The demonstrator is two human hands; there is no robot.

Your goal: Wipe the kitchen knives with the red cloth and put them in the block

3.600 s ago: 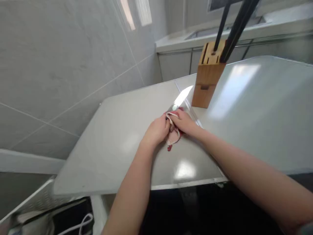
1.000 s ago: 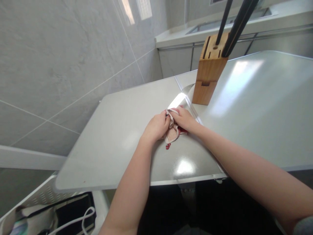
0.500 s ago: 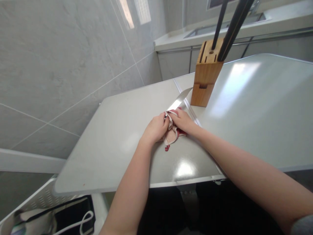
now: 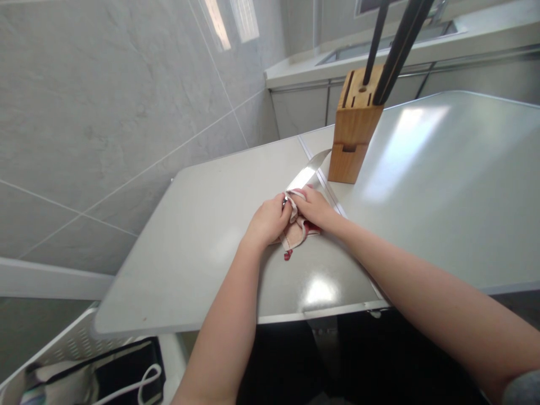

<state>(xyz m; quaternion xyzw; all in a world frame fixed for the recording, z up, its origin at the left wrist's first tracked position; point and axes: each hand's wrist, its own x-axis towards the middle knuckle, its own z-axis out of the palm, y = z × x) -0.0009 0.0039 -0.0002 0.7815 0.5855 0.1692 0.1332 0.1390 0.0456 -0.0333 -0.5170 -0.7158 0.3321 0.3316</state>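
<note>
A kitchen knife [image 4: 306, 173] points away from me over the table, its bare blade reaching almost to the knife block. My left hand [image 4: 270, 220] is closed around the handle end, which is mostly hidden by my fingers. A pink and red cloth [image 4: 294, 236] with white edging is bunched in my right hand [image 4: 314, 206], pressed against the knife near the base of the blade. Its lower corner, with a small red loop, hangs toward me. Both hands touch each other over the cloth.
A wooden knife block [image 4: 355, 138] with several black handles [image 4: 400, 56] stands just beyond the blade tip. The pale table [image 4: 202, 242] has a seam right of my hands. A white basket [image 4: 80, 337] holding a bag sits low left. Behind are a tiled wall and a sink counter [image 4: 304, 76].
The hands, knife and cloth keep nearly the same place. The view has shifted only very slightly.
</note>
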